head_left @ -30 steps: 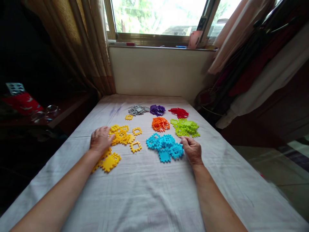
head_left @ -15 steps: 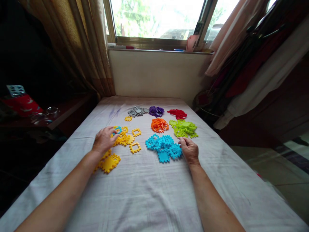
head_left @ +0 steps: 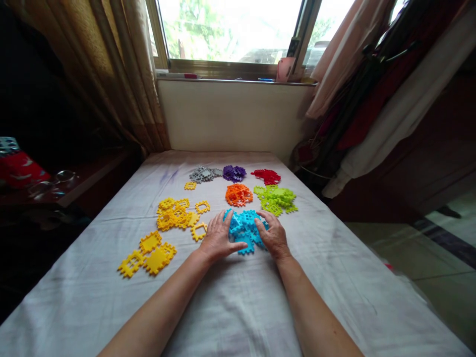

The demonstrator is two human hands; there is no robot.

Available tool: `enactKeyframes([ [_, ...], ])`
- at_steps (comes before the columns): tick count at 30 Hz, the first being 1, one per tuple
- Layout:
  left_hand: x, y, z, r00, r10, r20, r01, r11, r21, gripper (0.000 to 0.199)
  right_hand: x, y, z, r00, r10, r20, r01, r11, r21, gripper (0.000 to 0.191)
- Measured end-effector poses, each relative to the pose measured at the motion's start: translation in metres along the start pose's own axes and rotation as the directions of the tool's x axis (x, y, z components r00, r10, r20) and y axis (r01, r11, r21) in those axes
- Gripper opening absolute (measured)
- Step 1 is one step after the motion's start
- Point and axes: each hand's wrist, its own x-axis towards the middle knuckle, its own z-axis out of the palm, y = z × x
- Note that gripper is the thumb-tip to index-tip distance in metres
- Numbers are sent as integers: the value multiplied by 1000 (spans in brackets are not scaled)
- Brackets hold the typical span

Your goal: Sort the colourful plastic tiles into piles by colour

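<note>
Both hands cup the pile of blue notched pieces point(head_left: 246, 225) near the middle of the cloth. My left hand point(head_left: 219, 238) rests at its left edge, thumb and fingers apart. On the right side my right hand point(head_left: 273, 235) touches the pile with its fingers spread. Yellow pieces point(head_left: 174, 214) lie in a heap to the left, with more yellow pieces point(head_left: 156, 259) closer to me. Behind the blue pile are an orange pile point(head_left: 238, 195) and a lime green pile point(head_left: 278, 199).
Farther back lie grey pieces point(head_left: 204, 174), a purple pile point(head_left: 234, 173) and a red pile point(head_left: 267, 176). The white cloth point(head_left: 230, 307) is wrinkled. Glasses point(head_left: 65, 176) sit on a dark surface at the left; clothes point(head_left: 364, 158) hang at the right.
My left hand has moved right, from the yellow pieces to the blue pile. The blue piece it had there is no longer among the yellow. My right hand has opened over the blue pile.
</note>
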Motion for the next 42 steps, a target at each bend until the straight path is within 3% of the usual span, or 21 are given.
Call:
enactKeyframes([
  [6, 7, 6, 16, 996, 82, -26, -83, 996, -30, 109, -3, -1, 7, 990, -17, 143, 23, 999, -39, 38],
  [15, 20, 26, 47, 982, 157, -104, -160, 987, -28, 101, 3, 14, -10, 995, 53, 88, -46, 996, -76, 33],
  [20, 15, 31, 38, 974, 195, -114, -187, 980, 74, 108, 4, 18, -16, 1000, 15, 21, -13, 995, -95, 33],
  [22, 4, 19, 21, 970, 203, -133, -190, 977, 100, 107, 5, 16, -19, 999, -32, -24, 29, 993, -111, 32],
  [24, -13, -7, -3, 967, 197, -160, -178, 976, 127, 102, 6, 10, -21, 992, -98, -76, 88, 988, -124, 30],
  [27, -54, -64, -44, 958, 169, -234, -104, 958, 266, 95, 7, -8, -22, 966, -214, -143, 198, 973, -121, 26],
  [29, -87, -105, -66, 963, 85, -256, 7, 941, 339, 95, 4, -27, -18, 948, -284, -145, 273, 957, -93, 23],
  [32, -133, -152, -85, 981, -55, -185, 122, 920, 374, 98, -7, -63, -1, 929, -368, -33, 368, 930, -15, 21],
  [34, -151, -168, -88, 983, -104, -152, 154, 915, 374, 98, -17, -85, 18, 914, -389, 114, 389, 921, 21, 22],
  [38, -144, -172, -87, 983, -113, -143, 155, 932, 328, 93, -22, -111, 69, 888, -307, 342, 341, 939, -42, 32],
  [42, -105, -165, -86, 979, -101, -179, 144, 958, 249, 93, -2, -118, 116, 944, -40, 328, 120, 966, -227, 53],
])
